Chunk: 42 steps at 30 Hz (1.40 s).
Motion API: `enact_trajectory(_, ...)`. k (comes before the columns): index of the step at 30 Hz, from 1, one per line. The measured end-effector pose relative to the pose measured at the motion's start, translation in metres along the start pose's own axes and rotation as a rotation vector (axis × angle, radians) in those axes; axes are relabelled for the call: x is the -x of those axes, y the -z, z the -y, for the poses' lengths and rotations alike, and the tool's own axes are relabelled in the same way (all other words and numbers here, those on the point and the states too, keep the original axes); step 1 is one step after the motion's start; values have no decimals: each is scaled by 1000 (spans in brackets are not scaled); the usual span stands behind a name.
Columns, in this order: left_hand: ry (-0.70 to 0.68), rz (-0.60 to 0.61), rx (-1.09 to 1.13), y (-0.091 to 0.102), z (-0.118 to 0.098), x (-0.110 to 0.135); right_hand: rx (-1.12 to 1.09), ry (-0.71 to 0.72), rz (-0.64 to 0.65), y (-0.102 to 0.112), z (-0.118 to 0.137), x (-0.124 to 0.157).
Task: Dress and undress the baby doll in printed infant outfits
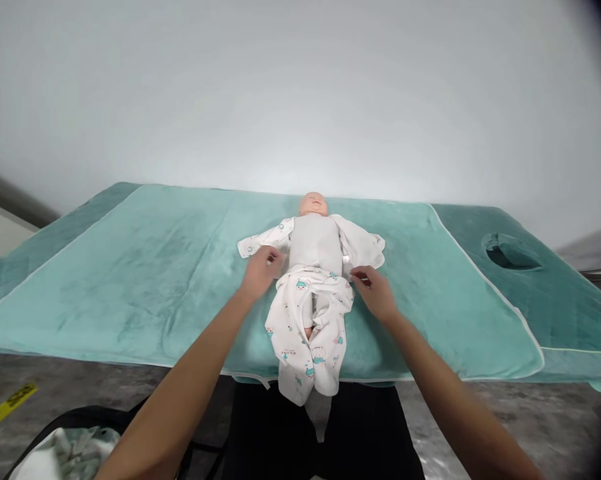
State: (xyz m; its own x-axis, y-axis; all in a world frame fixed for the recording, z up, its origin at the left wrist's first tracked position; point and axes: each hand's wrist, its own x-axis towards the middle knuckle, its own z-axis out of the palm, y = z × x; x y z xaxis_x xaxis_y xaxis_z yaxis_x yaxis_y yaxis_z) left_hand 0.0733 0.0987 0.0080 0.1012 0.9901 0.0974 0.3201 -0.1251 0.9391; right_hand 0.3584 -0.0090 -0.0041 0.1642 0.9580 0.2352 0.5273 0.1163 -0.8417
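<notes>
The doll lies on its back between the two hands, head away from the person and feet toward them. It wears a white printed romper that is open over the grey chest, with the flaps spread to either side.

The left hand rests on the flap on its own side. Its fingers are curled and touch the cloth just beside the doll's trunk. Whether they actually grip the cloth cannot be told, because the back of the hand hides it.

The right hand lies on the other side, just beside the doll's waist. Its thumb and forefinger are drawn together on the edge of the romper where the opened flap meets the leg part, and the other fingers are loosely bent. The romper's legs run down from between the two hands, and the feet hang past the near edge of the massage bed.

A teal towel with a white hem covers the bed under the doll and both hands. Nothing lies between the fingers and the doll. Far out beyond the right hand is the bed's face hole. On the floor below the left forearm are a black bag with pale cloth inside and a strip of yellow tape.
</notes>
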Motion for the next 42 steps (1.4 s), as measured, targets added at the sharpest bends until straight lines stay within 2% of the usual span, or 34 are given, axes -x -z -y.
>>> enact_trajectory(3,-182,262,-97,-12,-11,9,-10,48,188,-7,-1,-14)
enact_trajectory(6,-169,475,-140,-2,-16,13,-35,163,333,-4,-10,-18)
enact_trajectory(8,-142,613,-167,9,-15,12,-67,265,377,0,-14,-16)
enact_trajectory(10,-168,685,-218,14,-13,10,-60,334,405,4,-13,-13)
enact_trajectory(12,-243,645,-269,12,-10,8,20,365,413,5,-7,-11)
enact_trajectory(15,-342,495,-309,-1,-7,3,196,436,389,1,5,-10)
enact_trajectory(18,-377,357,-370,-15,-8,-7,269,502,350,-7,13,-18)
enact_trajectory(20,-352,264,-437,-20,-12,-18,261,441,279,-12,12,-31)
enact_trajectory(24,-285,145,-491,-23,-21,-41,145,126,52,-21,-1,-68)
enact_trajectory(26,-262,151,-455,-26,-23,-46,46,26,4,-26,-10,-83)
enact_trajectory(28,-236,154,-408,-30,-20,-44,-50,-10,-9,-31,-19,-88)
enact_trajectory(32,-170,68,-261,-35,-8,-19,-287,-46,-63,-39,-35,-82)
enact_trajectory(34,-116,75,-155,-31,-1,-5,-392,-80,-61,-40,-41,-78)
enact_trajectory(38,-58,233,48,-16,11,9,-457,-143,15,-36,-46,-77)
enact_trajectory(40,-62,292,129,-12,18,10,-463,-103,95,-33,-48,-77)
enact_trajectory(42,-69,284,175,-12,24,9,-449,-6,166,-28,-50,-76)
